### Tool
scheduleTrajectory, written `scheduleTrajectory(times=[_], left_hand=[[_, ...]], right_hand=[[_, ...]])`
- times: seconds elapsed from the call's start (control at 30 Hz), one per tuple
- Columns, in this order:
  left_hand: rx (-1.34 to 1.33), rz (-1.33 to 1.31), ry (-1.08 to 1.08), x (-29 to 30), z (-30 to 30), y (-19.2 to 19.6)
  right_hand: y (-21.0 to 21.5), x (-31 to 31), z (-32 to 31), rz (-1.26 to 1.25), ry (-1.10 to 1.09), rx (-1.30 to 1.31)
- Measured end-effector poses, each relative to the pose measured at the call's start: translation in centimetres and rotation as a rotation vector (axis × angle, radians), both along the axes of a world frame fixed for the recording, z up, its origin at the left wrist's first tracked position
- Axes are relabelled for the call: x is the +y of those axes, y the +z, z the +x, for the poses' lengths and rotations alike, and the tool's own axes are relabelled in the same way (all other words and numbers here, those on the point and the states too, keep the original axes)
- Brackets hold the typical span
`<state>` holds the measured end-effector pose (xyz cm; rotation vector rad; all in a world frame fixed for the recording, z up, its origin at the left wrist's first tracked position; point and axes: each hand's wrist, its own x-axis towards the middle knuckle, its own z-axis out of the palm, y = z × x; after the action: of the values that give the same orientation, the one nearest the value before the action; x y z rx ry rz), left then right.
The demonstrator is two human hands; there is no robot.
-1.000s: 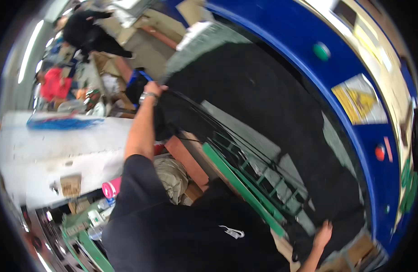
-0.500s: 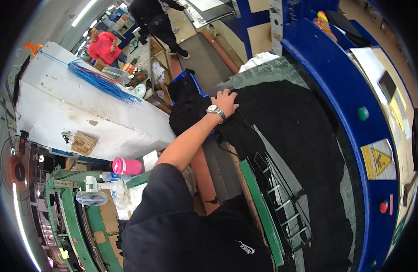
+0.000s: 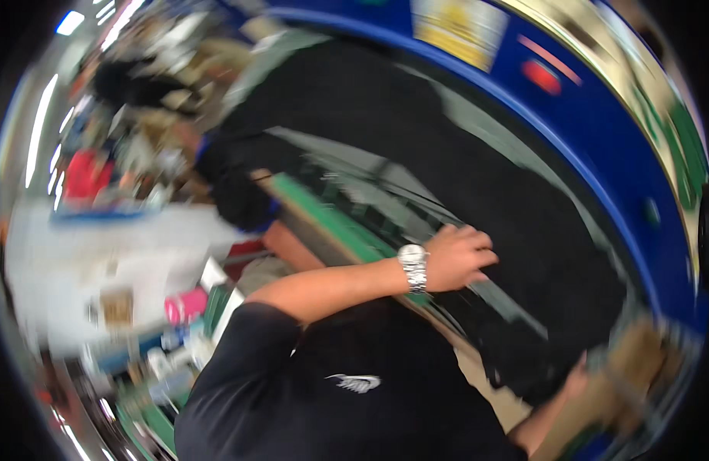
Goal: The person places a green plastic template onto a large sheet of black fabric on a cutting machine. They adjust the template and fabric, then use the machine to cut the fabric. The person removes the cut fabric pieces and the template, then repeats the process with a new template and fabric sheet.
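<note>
A large black cloth (image 3: 354,92) is spread over the grey-green bed of a blue machine (image 3: 523,127). My left hand (image 3: 459,257), with a silver watch on the wrist, reaches across my body to the cloth's near side. Its fingers are loosely bent and apart, with nothing visible in them. Beside it lie a green bar (image 3: 323,209) and a ladder-like metal frame (image 3: 393,215), both smeared by motion. At the lower right my right hand (image 3: 574,378) is by the cloth's end; blur hides its fingers.
A red button (image 3: 541,76) and a yellow warning sign (image 3: 456,31) are on the machine's blue side. A brown box-like thing (image 3: 637,349) stands beyond my right hand. To the left are a white surface (image 3: 51,265) and a pink jug (image 3: 185,306). A person in red (image 3: 87,175) is farther off.
My view has swung right along the machine. My left hand has left the cloth's far end and come back near the metal frame. My right hand has come into view.
</note>
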<state>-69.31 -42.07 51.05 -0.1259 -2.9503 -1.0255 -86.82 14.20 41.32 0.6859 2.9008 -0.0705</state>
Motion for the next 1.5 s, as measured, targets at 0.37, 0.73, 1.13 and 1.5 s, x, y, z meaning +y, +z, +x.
scheduleTrajectory(times=[0.37, 0.73, 1.13, 1.5], left_hand=[[-0.164, -0.246, -0.132, 13.1, -5.7, -5.7], [-0.254, -0.334, -0.169, 12.6, -6.1, -6.6], [-0.246, -0.289, -0.201, 13.2, -4.4, -6.4], [-0.089, -0.309, -0.264, 14.9, -4.0, -8.2]], right_hand=[[-2.3, 2.6, 7.4, -0.259, 0.023, 0.309], [2.6, 8.1, 16.3, -0.852, -0.169, -0.381], [-1.6, 7.7, -5.5, -0.259, 0.142, 0.252], [-5.6, 11.9, -14.5, -0.227, 0.372, 0.576]])
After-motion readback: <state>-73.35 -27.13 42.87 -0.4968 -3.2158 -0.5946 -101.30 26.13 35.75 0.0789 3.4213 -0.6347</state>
